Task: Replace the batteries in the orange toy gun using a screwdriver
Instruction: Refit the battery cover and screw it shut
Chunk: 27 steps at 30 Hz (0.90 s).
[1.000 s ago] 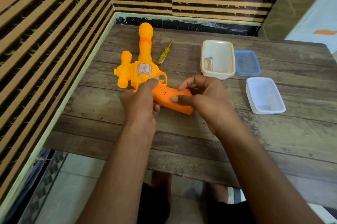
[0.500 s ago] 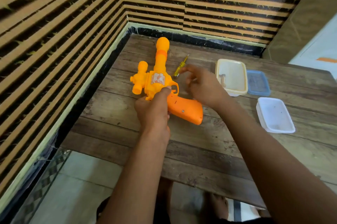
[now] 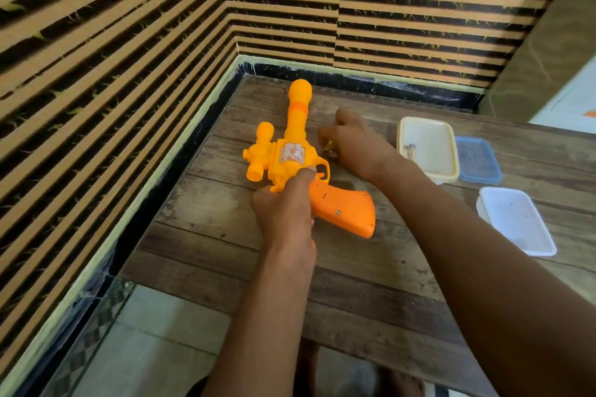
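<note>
The orange toy gun (image 3: 292,151) lies on the wooden table (image 3: 371,283), barrel pointing away and grip toward me, a small screw showing on the grip. My left hand (image 3: 283,212) grasps the gun where the grip meets the body, near the trigger guard. My right hand (image 3: 351,145) is just right of the barrel, its fingers curled over the yellow screwdriver (image 3: 329,146), of which only a sliver shows under the hand.
A cream container (image 3: 446,170) holding small metal pieces stands at the right, with a blue lid (image 3: 480,159) beside it. A white container (image 3: 516,225) sits nearer the table's right edge. Striped walls close the table's left and far sides.
My right hand left the gun's grip, reached past the barrel and closed over the screwdriver. My left hand stayed on the gun. The view shifted left.
</note>
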Tool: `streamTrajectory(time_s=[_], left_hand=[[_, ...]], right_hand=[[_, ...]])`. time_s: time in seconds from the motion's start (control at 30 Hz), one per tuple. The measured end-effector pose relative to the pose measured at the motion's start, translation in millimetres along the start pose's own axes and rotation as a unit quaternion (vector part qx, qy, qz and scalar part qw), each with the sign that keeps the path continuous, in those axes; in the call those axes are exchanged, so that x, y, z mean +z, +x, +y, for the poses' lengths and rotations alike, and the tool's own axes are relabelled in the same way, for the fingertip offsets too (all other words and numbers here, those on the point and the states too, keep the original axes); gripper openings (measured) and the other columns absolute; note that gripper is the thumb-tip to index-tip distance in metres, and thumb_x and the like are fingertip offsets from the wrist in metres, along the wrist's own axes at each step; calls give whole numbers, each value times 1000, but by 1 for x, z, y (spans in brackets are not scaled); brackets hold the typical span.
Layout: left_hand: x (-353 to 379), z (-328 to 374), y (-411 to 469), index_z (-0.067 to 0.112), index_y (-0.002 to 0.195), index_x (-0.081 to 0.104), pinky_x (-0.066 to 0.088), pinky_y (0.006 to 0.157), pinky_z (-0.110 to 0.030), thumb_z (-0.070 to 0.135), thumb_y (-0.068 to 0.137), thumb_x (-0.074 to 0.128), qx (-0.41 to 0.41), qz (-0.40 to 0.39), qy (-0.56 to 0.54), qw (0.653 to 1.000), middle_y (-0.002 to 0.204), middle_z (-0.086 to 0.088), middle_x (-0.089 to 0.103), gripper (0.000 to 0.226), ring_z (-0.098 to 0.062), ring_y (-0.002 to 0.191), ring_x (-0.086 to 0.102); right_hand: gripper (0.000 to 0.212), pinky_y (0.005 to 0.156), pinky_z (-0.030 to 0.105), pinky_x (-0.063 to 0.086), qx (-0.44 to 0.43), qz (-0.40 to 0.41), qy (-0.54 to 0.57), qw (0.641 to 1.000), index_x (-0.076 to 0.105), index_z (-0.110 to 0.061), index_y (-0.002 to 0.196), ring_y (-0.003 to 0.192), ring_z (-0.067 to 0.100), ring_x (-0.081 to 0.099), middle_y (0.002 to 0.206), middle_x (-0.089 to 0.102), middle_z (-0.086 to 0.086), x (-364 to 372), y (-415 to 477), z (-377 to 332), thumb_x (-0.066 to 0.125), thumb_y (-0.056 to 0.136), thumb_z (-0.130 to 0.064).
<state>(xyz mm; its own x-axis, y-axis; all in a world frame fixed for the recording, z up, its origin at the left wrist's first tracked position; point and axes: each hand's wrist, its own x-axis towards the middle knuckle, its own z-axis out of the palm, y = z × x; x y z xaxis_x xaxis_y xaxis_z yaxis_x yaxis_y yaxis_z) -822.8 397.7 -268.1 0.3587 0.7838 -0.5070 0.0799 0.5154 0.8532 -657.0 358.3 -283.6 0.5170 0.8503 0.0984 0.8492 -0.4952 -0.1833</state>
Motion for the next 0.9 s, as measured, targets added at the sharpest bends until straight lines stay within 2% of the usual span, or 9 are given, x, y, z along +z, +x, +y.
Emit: streamTrajectory(time_s=[0.17,0.27,0.37,0.43,0.47,0.57,0.7,0.8,0.9], left_hand=[[1,-1,-3,13,115,70,42,49,-23,26,82,85,3,-11,-9,1000,93,-5,70,39,-21,76,63],[0,0,-3,17,101,71,43,51,-25,26,82,86,9,-13,2,1000,84,-1,68,26,-18,71,61],[1,1,-6,20,85,68,47,55,-27,27,81,87,10,-13,5,1000,78,1,68,21,-16,66,61],[0,0,-7,21,86,68,47,55,-27,28,81,87,15,-16,8,1000,81,0,69,21,-17,66,61],[-1,-1,-7,21,87,69,47,55,-27,29,81,87,19,-17,9,1000,82,0,69,21,-17,67,61],[4,-6,-13,21,88,69,47,54,-27,29,79,89,23,-15,6,1000,81,1,70,23,-16,66,62],[12,-12,-20,20,87,69,47,53,-26,27,80,88,29,-26,2,999,76,1,68,22,-15,64,61],[15,-19,-24,22,89,70,48,56,-28,24,81,87,30,-42,10,999,78,1,70,19,-16,68,64],[18,-22,-26,23,88,70,49,56,-28,23,82,86,34,-51,16,998,77,2,72,18,-16,68,67]], right_hand=[[32,80,43,45,-34,124,44,991,68,-22,119,101,36,57,106,57,11,-14,-18,-1,63,92,-5],[32,79,49,56,-43,216,164,962,65,-22,124,97,27,66,105,65,7,-42,-46,-17,52,97,-10],[31,81,25,56,-41,273,274,921,68,-2,124,94,12,64,107,66,15,-65,-87,-37,53,98,4],[29,76,13,48,3,292,284,913,69,-3,124,88,-3,58,103,64,9,-65,-112,-44,57,98,5],[27,73,12,43,28,291,273,917,71,-4,122,84,-2,56,98,62,6,-60,-122,-45,60,98,1],[20,70,23,39,71,261,239,932,74,-6,113,84,19,59,94,57,6,-45,-145,-37,66,94,-4],[23,78,27,48,59,279,264,921,72,-6,115,91,21,62,99,63,8,-33,-164,-37,64,96,3],[31,80,19,47,59,304,283,908,70,-9,126,91,15,65,101,66,4,-33,-159,-35,60,100,4],[31,76,7,37,70,321,273,904,69,-9,132,86,5,55,96,56,-4,-30,-151,-35,58,102,-8]])
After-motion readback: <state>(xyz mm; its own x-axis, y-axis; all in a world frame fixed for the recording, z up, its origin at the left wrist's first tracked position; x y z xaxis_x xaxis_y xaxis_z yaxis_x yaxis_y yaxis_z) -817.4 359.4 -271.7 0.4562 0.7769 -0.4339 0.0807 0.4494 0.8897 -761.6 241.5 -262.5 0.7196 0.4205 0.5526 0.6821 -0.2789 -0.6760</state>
